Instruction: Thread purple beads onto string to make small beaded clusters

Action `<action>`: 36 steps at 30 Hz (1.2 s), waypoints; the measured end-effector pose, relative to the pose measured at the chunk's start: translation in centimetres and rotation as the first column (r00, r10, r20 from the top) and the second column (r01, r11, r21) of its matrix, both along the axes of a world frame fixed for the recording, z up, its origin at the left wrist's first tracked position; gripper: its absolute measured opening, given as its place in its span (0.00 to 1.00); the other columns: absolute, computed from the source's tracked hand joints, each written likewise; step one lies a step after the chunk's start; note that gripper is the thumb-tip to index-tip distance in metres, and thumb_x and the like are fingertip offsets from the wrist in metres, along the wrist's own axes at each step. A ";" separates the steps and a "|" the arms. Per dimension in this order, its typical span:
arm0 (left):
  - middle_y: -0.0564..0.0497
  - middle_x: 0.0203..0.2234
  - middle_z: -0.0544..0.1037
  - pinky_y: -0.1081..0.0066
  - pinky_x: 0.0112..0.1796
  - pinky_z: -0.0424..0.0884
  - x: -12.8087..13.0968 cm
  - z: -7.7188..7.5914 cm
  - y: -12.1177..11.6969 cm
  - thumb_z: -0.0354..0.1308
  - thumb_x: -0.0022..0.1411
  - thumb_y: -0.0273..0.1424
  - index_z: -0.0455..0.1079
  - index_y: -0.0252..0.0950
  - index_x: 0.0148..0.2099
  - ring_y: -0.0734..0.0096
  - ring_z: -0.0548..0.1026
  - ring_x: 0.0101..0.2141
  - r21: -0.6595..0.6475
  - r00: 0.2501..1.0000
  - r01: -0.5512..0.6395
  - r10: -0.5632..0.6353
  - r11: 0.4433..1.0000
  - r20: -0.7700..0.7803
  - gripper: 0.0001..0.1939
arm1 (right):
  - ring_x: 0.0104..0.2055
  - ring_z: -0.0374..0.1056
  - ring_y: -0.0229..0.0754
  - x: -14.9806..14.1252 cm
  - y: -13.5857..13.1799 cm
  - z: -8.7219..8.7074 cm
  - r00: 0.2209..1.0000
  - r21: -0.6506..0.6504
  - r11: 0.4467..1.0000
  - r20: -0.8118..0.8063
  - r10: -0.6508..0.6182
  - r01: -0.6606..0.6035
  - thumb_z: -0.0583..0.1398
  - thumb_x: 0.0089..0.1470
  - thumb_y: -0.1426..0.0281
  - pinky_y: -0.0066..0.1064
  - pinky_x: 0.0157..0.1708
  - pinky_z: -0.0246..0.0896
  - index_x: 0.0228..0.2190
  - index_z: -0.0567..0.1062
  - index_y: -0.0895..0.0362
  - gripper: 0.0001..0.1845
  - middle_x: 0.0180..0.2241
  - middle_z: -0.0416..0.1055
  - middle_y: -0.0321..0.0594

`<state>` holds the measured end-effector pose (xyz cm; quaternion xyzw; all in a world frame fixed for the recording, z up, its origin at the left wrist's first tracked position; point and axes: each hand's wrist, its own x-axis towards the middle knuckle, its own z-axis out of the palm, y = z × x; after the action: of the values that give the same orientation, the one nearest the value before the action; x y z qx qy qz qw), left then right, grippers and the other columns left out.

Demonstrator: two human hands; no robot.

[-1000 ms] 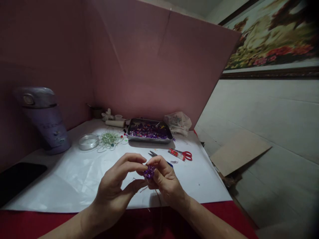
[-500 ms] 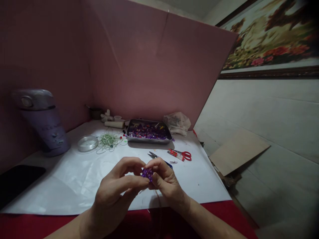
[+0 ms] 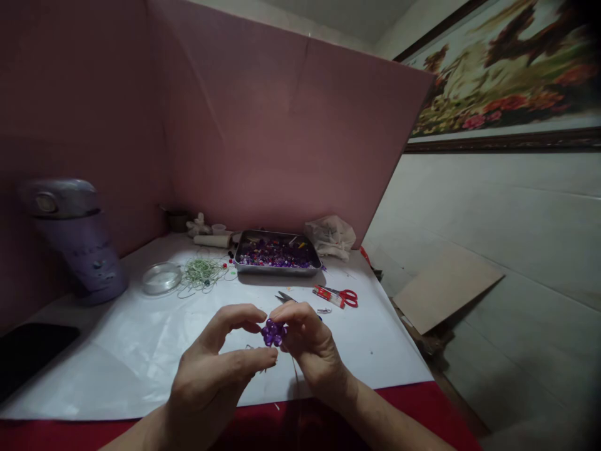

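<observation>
A small cluster of shiny purple beads is held up over the front of the white-covered table, pinched in the fingertips of my right hand. My left hand curves around its left side with thumb and forefinger apart. The forefinger tip is close to the beads, and the thumb lies just below them; whether either touches is hard to tell. A thin pale cord hangs down under the right hand. Behind that hand, dark-bladed scissors lie partly hidden.
A metal tray of mixed beads stands at the back. Red-handled scissors lie to the right beside a red-and-clear packet. Tangled green cord, a clear round dish, a purple bottle and a dark flat object are leftward.
My left thumb and forefinger have spread away from the bead cluster, exposing more of it. The cluster has shifted slightly left in view, still in my right fingers. The camera view has shifted slightly.
</observation>
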<state>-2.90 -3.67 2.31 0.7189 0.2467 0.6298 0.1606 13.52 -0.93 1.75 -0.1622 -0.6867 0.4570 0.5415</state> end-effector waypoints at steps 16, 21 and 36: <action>0.51 0.36 0.69 0.71 0.32 0.75 0.8 0.5 -0.5 0.58 0.57 0.21 0.76 0.47 0.40 0.67 0.71 0.36 -0.149 0.993 0.110 -0.102 0.983 0.064 0.15 | 0.33 0.66 0.37 -0.8 -0.2 -0.2 0.949 -0.337 0.907 -0.269 0.165 -0.253 0.62 0.52 0.68 0.28 0.31 0.60 0.35 0.71 0.53 0.07 0.37 0.69 0.38; 0.51 0.38 0.71 0.73 0.31 0.71 0.2 0.6 0.2 0.60 0.54 0.22 0.78 0.45 0.33 0.69 0.71 0.36 -0.146 0.999 0.002 0.004 0.989 0.040 0.12 | 0.30 0.63 0.36 -0.3 0.2 0.2 0.988 -0.369 0.917 -0.082 0.130 -0.152 0.62 0.52 0.64 0.28 0.30 0.58 0.37 0.71 0.54 0.11 0.31 0.68 0.37; 0.50 0.23 0.77 0.77 0.22 0.64 -1.1 -0.4 4.2 0.67 0.46 0.32 0.71 0.32 0.26 0.77 0.68 0.21 -0.808 0.862 0.318 0.204 0.496 0.464 0.10 | 0.17 0.51 0.30 2.5 3.5 0.2 0.726 -0.305 0.899 0.688 -0.020 0.314 0.62 0.46 0.69 0.24 0.18 0.44 0.17 0.71 0.60 0.11 0.13 0.59 0.30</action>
<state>-3.98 0.55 1.95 0.3569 0.4521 0.5777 0.5784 15.97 2.54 1.95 -0.4853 -0.7077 0.4467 0.2533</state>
